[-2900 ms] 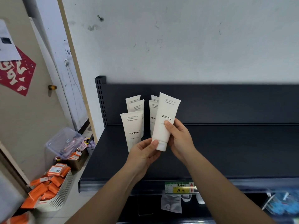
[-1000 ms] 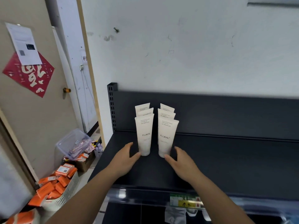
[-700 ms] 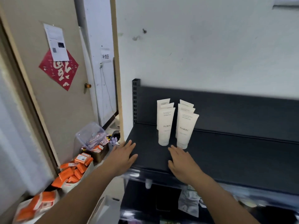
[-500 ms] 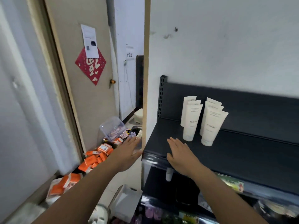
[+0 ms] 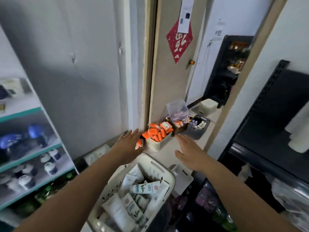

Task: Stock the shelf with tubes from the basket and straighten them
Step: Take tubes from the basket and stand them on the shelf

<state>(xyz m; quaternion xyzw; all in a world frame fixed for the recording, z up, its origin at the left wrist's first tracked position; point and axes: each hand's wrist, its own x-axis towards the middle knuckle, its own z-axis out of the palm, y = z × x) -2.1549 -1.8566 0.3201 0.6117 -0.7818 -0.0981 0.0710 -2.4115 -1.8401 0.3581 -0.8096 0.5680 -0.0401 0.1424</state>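
since leaving the shelf (image 5: 264,129), left hand (image 5: 128,144), right hand (image 5: 189,153) spread near basket (image 5: 171,177)

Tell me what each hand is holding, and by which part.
Nothing is held. The left hand and right hand are both open, fingers straight, in the air near the basket of tubes.

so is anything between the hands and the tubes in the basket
Nothing visible. The left hand and right hand hover open near the far rim of the basket; its top is open and the tubes lie exposed.
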